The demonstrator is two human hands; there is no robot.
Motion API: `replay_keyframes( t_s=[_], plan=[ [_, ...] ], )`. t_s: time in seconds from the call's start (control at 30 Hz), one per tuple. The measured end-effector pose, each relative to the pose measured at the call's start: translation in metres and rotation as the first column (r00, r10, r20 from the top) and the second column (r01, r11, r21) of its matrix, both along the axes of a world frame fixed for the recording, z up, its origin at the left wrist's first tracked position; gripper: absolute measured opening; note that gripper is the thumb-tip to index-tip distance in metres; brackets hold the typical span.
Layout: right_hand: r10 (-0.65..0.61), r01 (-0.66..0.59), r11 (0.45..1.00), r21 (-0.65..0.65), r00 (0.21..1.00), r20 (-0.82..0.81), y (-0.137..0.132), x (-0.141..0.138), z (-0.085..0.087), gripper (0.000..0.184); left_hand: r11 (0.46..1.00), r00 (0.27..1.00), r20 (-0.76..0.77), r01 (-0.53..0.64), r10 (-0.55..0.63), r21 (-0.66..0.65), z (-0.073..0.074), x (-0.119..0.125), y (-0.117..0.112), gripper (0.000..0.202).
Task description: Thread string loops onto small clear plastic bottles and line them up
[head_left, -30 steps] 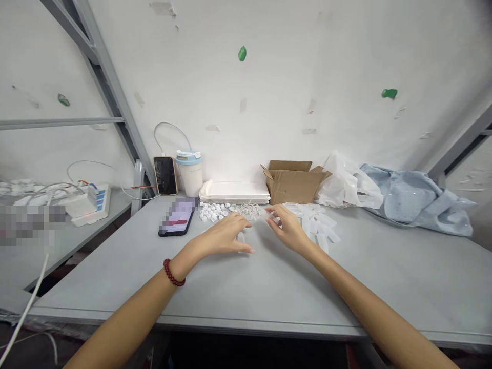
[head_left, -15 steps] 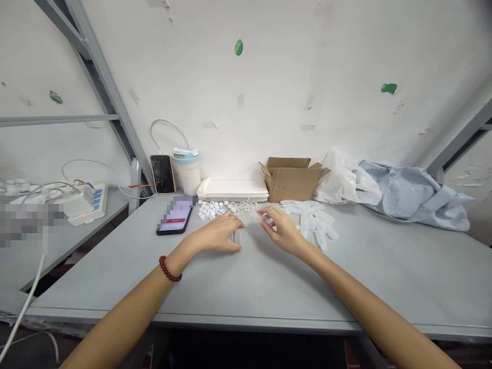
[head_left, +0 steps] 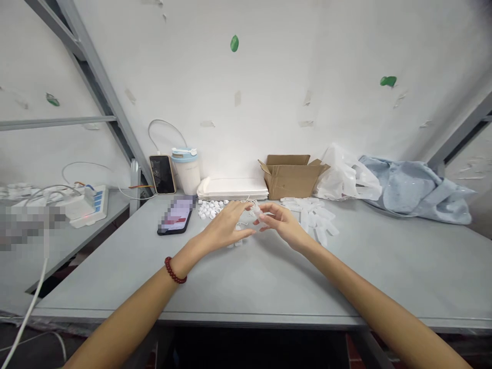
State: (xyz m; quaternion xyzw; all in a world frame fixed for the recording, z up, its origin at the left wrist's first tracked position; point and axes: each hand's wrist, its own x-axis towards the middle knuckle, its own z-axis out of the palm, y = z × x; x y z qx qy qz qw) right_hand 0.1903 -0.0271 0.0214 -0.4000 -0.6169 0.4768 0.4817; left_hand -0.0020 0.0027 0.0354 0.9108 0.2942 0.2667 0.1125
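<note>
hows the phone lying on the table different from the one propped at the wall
The flat phone lies face up with its screen lit; the propped phone stands nearly upright against the wall, screen dark. The flat phone sits nearer the left hand; the propped phone is farther back, beside the white cup. Both are dark-framed, on the grey table.

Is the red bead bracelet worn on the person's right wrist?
No, the red bead bracelet circles the wrist of the left hand, while the right hand has a bare wrist.

Grey table [head_left: 269,287], scuffed white wall [head_left: 269,77] (green tape bits).
</note>
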Motion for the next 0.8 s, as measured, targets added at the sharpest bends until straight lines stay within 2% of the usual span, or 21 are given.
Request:
replay_keyframes(
  t_s=[0.13,0.23,0.53,0.7,0.8],
  plan=[
    [0.072,-0.129,0.973,-0.190,0.957,-0.282,0.002,0.001,-0.001,0.024,0.997,0.998,0.069,0.006,-0.012,0.083,-0.008,0.006,-0.001,0.059],
    [0.106,-0.205,0.946,-0.250,0.927,-0.360,0.004,0.001,-0.005,0.024,0.990,0.995,0.095,0.007,-0.021,0.141,-0.011,0.009,-0.002,0.054],
    [0.162,-0.241,0.941,-0.236,0.937,-0.311,0.004,-0.005,-0.011,0.024,0.975,0.998,0.046,0.020,-0.031,0.222,-0.010,0.013,-0.005,0.040],
    [0.110,-0.144,0.962,-0.233,0.982,-0.155,0.000,-0.009,-0.009,0.031,0.971,1.000,0.002,-0.021,0.021,0.237,-0.015,0.014,-0.005,0.044],
    [0.104,-0.132,0.968,-0.215,0.985,-0.139,0.000,-0.009,-0.009,0.032,0.967,1.000,-0.001,-0.018,0.019,0.254,-0.015,0.014,-0.006,0.044]
  ],
)
